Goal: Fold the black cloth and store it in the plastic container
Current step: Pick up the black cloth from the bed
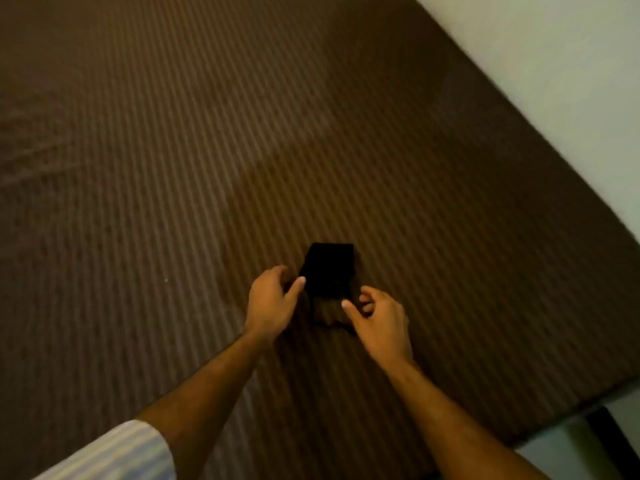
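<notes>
The black cloth (329, 271) lies as a small, thick folded rectangle on a brown striped bedsheet (173, 168), a little below the middle of the view. My left hand (270, 299) is at its near left corner, thumb pressed on the cloth's left edge and fingers curled behind it. At the near right corner, my right hand (377, 320) pinches the near edge between thumb and fingers. The image is blurred, so the exact grip is hard to make out. No plastic container is in view.
The striped sheet fills most of the view. Its right edge runs diagonally along a pale wall (571, 81). At the bottom right the bed ends above a pale floor (568, 452) with a dark object (613, 434).
</notes>
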